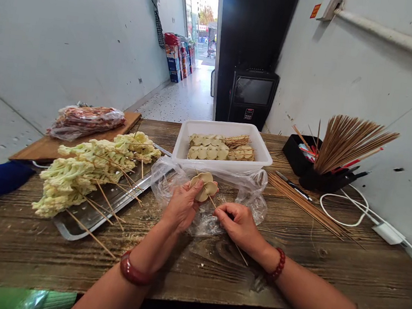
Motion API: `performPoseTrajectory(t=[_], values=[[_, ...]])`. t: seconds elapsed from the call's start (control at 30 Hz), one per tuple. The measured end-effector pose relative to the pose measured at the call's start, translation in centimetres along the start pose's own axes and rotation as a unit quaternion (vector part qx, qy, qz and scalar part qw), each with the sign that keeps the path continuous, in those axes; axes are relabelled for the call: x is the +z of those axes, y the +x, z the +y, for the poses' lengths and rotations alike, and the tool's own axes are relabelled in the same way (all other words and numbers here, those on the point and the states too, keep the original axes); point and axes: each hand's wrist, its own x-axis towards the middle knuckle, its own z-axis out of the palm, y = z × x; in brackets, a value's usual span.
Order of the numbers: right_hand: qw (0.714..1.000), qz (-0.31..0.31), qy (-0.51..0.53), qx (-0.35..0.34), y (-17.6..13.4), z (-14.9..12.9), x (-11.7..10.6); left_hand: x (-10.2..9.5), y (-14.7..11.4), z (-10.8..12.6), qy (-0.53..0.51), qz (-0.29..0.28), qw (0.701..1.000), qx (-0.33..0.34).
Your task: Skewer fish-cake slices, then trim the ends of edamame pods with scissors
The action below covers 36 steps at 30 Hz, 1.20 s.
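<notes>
Mid-frame, her left hand (183, 204) pinches pale round slices (205, 185) at its fingertips; right hand (237, 223) grips the skewer (212, 203) beneath

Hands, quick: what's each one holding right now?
Left hand: closed on pale round slices.
Right hand: closed on the bamboo skewer running into those slices.

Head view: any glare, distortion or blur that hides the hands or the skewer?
Head view: the doorway is blown out; wide-lens bending curves the table edge and walls; light is soft and even, no hard shadows. Both the left hand and right hand are sharp, and the skewer shows clearly.
</notes>
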Motion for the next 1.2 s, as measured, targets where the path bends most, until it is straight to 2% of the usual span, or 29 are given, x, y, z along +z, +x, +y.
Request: performPoseTrajectory(t=[0.43, 0.6, 0.73, 0.83, 0.9, 0.97, 1.1, 1.2], values=[[1.0, 0.012, 0.016, 0.011, 0.2, 0.1, -0.1, 0.2, -0.2, -1.0, 0.023, -0.031, 0.999, -0.014], [0.999, 0.031, 0.021, 0.002, 0.5, 0.0, -0.5, 0.1, -0.1, -0.8, 0.031, -0.06, 0.997, -0.039], [0.997, 0.066, 0.027, 0.013, 0.6, -0.1, -1.7, -1.0, 0.3, 0.9, 0.063, -0.032, 0.997, 0.007], [0.995, 0.097, 0.021, 0.013, 0.6, -0.2, -2.7, -1.9, 0.5, 2.3, 0.134, -0.013, 0.989, 0.056], [0.994, 0.107, 0.017, 0.006, 0.6, -0.3, -3.1, -2.5, 0.6, 2.9, 0.231, -0.006, 0.969, 0.088], [0.995, 0.103, 0.015, -0.002, 0.6, -0.4, -3.3, -2.9, 0.8, 3.2, 0.348, 0.006, 0.929, 0.128], [0.996, 0.088, 0.002, -0.013, 0.6, -0.4, -3.2, -3.9, 1.5, 2.9, 0.509, 0.043, 0.831, 0.218], [0.996, 0.092, 0.003, -0.017, 0.6, -0.1, -3.1, -4.5, 1.9, 2.3, 0.618, 0.003, 0.743, 0.256]])
